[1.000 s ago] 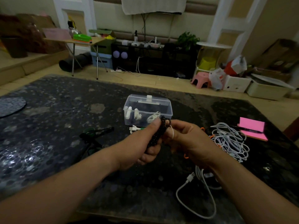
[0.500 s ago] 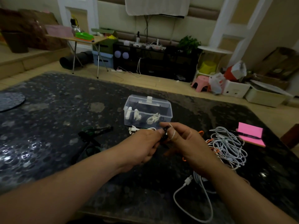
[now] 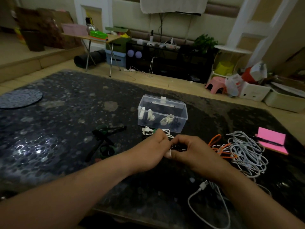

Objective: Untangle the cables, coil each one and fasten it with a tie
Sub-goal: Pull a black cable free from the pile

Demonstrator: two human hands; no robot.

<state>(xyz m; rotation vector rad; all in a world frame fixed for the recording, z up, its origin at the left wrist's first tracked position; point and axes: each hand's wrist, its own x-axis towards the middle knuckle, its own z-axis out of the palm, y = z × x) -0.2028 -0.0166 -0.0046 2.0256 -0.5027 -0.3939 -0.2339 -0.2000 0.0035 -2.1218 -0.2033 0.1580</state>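
I see the black cable bundle raised just above the table, a little right of the middle, caught between both hands. My view of it is partly blocked, so only a short dark stretch shows between the knuckles. The right hand has its fingers curled over the top of the bundle and grips it. The left hand meets it from the other side, fingers bent and pinching the near end. A thin white strip shows where the two thumbs come together; I cannot tell whether it is wrapped round the bundle. Just beyond the hands lies a small white coiled cable, touching the foot of a clear plastic box that holds white and dark clips. To the right sits a loose tangle of white cables with an orange cable threaded through its left side. A white cable with a plug curves along the near edge under the right forearm. Farther right is a pink notepad with a pen across it. Left of the hands lies a dark object with green parts that I cannot identify.
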